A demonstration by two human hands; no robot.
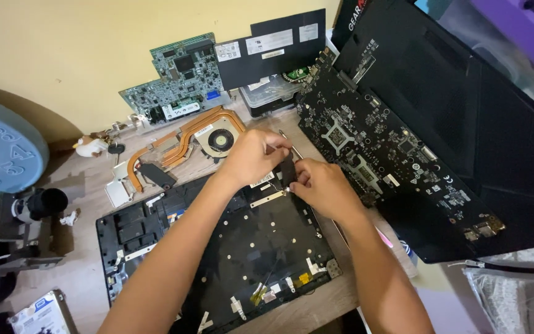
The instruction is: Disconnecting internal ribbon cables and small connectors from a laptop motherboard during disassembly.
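Note:
An opened black laptop chassis [236, 260] lies on the wooden desk in front of me. Both hands meet over its far edge. My left hand [253, 156] pinches a small black part [287, 168] at the chassis' upper rim. My right hand [319, 185] touches the same part from the right, fingers closed around a thin wire or small piece there. What exactly sits between the fingertips is hidden. A black motherboard [378, 154] leans just right of my hands.
A copper heat pipe assembly with a fan [186, 145] lies behind the chassis. Green circuit boards [177, 83] lean on the yellow wall. A black laptop cover [477, 124] fills the right. A hard drive [35, 315] sits bottom left, a blue round object [1, 148] at left.

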